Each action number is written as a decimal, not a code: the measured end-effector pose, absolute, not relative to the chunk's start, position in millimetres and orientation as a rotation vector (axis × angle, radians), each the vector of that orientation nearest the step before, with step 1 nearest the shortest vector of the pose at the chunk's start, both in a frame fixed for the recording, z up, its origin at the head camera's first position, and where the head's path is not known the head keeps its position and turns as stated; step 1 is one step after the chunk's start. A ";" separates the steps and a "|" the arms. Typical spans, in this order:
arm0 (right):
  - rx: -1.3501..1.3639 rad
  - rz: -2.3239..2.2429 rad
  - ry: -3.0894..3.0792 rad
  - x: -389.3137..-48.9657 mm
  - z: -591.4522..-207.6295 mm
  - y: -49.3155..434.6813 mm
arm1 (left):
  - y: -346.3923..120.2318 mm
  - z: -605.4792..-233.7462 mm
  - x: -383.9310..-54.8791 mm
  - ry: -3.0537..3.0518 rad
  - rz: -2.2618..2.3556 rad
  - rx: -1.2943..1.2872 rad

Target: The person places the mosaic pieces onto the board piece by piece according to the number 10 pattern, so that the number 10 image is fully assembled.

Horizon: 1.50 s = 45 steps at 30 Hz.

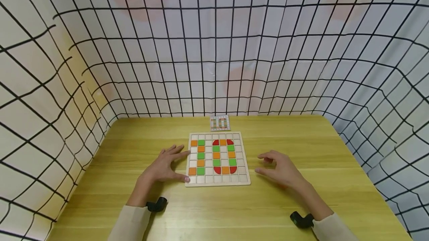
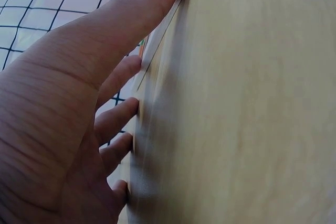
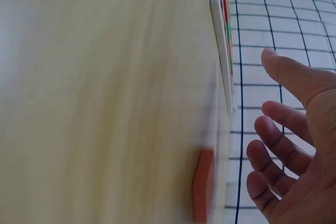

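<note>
A square wooden grid board [image 1: 219,178] lies on the table, with orange, green and red tiles forming a 1 and a 0. My left hand [image 1: 163,165] is spread at the board's left edge, its thumb on the near left corner and its index finger by the side. In the left wrist view, that thumb [image 2: 131,3] covers part of the board's edge. To the right of the board, my right hand [image 1: 281,168] hovers with loosely bent fingers, holding nothing. Below it, the right wrist view has an orange-red flat piece [image 3: 203,187] on the table, mostly hidden in the head view.
A small card [image 1: 220,123] printed with a similar tile pattern lies just behind the board. White walls with a black grid [image 1: 214,51] enclose the back and sides of the wooden table [image 1: 214,215]. Each wrist carries a black camera mount [image 1: 156,204].
</note>
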State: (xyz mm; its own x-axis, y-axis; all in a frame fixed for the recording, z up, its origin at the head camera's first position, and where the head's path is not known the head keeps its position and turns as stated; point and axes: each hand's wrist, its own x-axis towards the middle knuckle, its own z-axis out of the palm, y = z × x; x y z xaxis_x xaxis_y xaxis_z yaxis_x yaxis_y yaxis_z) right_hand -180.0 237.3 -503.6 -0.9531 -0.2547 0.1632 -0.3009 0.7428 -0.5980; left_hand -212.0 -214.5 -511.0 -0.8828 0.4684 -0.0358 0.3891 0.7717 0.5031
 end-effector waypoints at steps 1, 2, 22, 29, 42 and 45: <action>0.454 0.981 -2.871 -178.0 -503.6 241.9 | -214.4 -511.1 -211.9 2.804 0.746 0.686; 0.445 0.970 -2.872 -175.9 -503.5 246.2 | -214.4 -511.3 -211.8 2.802 0.746 0.686; 0.443 0.814 -2.988 -137.3 -503.7 302.6 | -213.0 -511.5 -211.2 2.806 0.745 0.683; 0.463 0.803 -2.961 -132.0 -507.3 311.7 | -212.6 -511.0 -210.1 2.801 0.746 0.679; 0.492 0.947 -2.963 -136.4 -508.4 313.9 | -214.3 -511.1 -210.6 2.804 0.752 0.697; 0.502 0.944 -2.963 -139.5 -509.6 312.2 | -214.6 -510.4 -210.3 2.798 0.755 0.689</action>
State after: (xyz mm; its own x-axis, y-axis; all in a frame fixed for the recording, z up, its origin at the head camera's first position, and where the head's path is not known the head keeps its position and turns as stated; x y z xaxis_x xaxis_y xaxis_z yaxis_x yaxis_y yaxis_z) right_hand -139.5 312.2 -509.6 -0.9492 -0.3023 0.0875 -0.2973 0.7697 -0.5650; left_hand -210.3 -214.6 -510.4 -0.8805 0.4726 -0.0360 0.3903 0.7660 0.5108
